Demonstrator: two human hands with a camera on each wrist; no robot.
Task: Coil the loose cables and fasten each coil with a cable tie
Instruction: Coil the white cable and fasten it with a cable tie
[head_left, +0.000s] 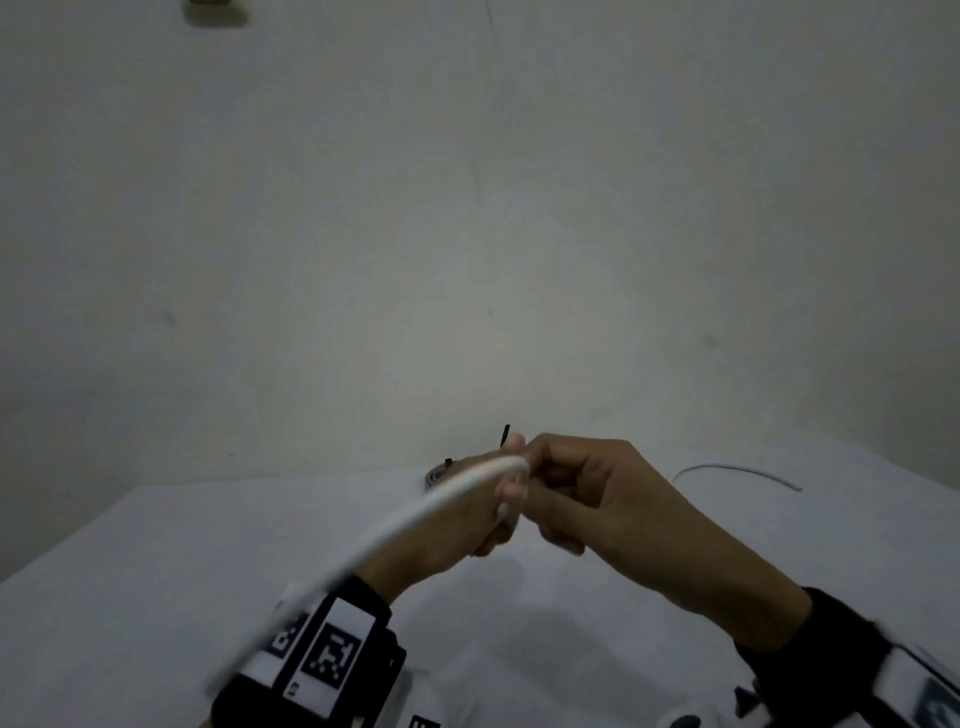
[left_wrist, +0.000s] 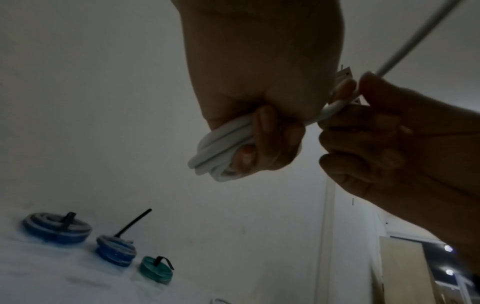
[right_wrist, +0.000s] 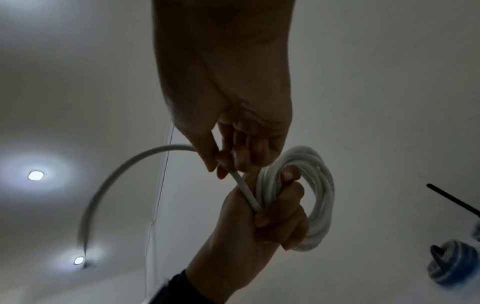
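Observation:
My left hand (head_left: 467, 514) grips a coil of white cable (left_wrist: 221, 152) above the white table (head_left: 156, 571); in the right wrist view the coil (right_wrist: 311, 185) loops round its curled fingers. Close to the coil my right hand (head_left: 582, 499) pinches the cable's loose tail (right_wrist: 241, 185). That tail (head_left: 395, 535) arcs back past my left wrist and is blurred. Three tied coils lie on the table: a large blue one (left_wrist: 55, 230), a smaller blue one (left_wrist: 115, 253) with a long black tie end, and a teal one (left_wrist: 155, 269).
A thin loose white wire (head_left: 737, 474) lies on the table at the right. A plain wall (head_left: 467, 208) rises behind the table. The black tie end (head_left: 505, 435) of a tied coil pokes up behind my hands.

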